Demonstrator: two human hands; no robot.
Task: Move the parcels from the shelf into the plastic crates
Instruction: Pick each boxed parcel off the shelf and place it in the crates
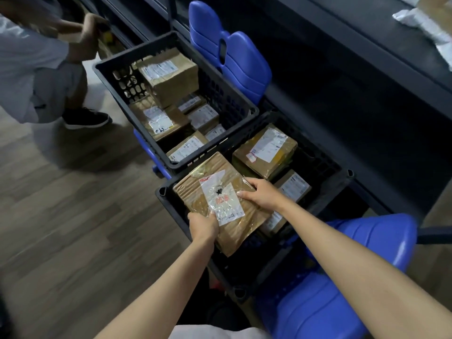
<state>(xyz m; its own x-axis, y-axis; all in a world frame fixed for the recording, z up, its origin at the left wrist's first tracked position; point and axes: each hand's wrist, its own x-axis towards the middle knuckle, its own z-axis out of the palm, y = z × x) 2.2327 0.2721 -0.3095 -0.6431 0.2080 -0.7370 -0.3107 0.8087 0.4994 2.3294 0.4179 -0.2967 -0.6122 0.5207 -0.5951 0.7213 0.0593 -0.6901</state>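
Observation:
A flat brown cardboard parcel (215,189) with a white label sits tilted over the left part of the near black crate (342,178). My left hand (203,225) grips its near edge. My right hand (260,192) holds its right side, thumb on top. Two other labelled parcels, a brown one (265,149) and one (294,188) beside my right hand, lie in the same crate. The far black crate (176,42) holds several brown parcels (168,74). The dark shelf (367,45) runs along the right.
Another person crouches at the top left, with a dark shoe (85,118) on the wooden floor (61,216). Blue plastic chairs stand behind the far crate (234,57) and under the near one (330,289). White bagged parcels (425,20) lie on the shelf top.

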